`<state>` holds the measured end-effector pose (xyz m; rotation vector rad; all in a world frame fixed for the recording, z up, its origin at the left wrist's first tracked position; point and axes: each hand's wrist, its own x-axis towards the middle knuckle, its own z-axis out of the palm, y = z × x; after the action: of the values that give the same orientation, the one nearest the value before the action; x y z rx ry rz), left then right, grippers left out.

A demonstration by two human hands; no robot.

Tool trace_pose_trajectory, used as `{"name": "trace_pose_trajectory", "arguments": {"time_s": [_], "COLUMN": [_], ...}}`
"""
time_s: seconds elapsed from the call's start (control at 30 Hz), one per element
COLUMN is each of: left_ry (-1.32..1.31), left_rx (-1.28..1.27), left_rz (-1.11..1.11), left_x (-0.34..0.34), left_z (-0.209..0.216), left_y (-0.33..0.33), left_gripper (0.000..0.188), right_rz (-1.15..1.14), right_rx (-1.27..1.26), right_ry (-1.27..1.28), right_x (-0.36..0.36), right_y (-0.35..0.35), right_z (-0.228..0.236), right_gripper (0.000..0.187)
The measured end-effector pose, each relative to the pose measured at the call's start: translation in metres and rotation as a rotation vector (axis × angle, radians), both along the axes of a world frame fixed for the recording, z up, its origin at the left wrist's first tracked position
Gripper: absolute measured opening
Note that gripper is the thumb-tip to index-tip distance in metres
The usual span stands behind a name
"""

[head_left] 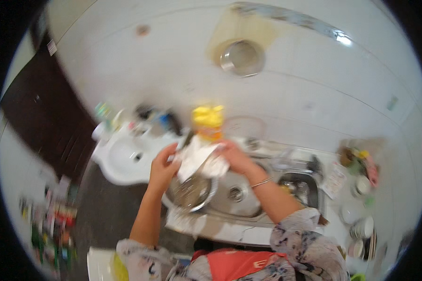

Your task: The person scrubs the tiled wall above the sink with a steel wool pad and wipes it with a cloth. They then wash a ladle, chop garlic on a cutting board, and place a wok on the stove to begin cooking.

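Between my two hands, over the sink counter, is a crumpled white sheet (192, 159); blur hides whether it is cloth, paper or a bag. My left hand (164, 169) pinches its left edge, thumb and fingers closing on it. On the other side my right hand (237, 158) grips the right part, its fingertips partly hidden by the folds. Directly below sits a round metal bowl (213, 195) with something brownish, hard to make out, inside it. Just behind the sheet stands a yellow and orange package (208, 119).
A steel sink (220, 201) lies under my hands, with a second basin (320, 199) holding items to the right. Left of it is a white washbasin (115, 161). Stacked bowls (362, 228) line the right counter. A metal pan (244, 58) hangs on the wall.
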<state>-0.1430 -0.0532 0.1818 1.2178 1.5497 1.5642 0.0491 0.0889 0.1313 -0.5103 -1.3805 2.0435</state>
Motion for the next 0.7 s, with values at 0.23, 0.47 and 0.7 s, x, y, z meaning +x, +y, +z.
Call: {"name": "trace_pose_trajectory", "arguments": {"time_s": [0.23, 0.47, 0.7], "left_ry": [-0.089, 0.617, -0.085], "left_rx": [0.085, 0.228, 0.036], "left_rz": [-0.177, -0.418, -0.616], "left_x": [0.136, 0.199, 0.22], "left_z": [-0.036, -0.027, 0.015], "left_y": [0.034, 0.074, 0.139], "left_gripper": [0.017, 0.03, 0.025], "right_rz": [-0.417, -0.487, -0.438], "right_rx": [0.555, 0.062, -0.016], "right_ry": [-0.28, -0.072, -0.049], "right_x": [0.132, 0.22, 0.283], "right_y": [-0.001, 0.011, 0.022], "right_z": [0.019, 0.013, 0.078], "right_gripper": [0.019, 0.013, 0.038]}}
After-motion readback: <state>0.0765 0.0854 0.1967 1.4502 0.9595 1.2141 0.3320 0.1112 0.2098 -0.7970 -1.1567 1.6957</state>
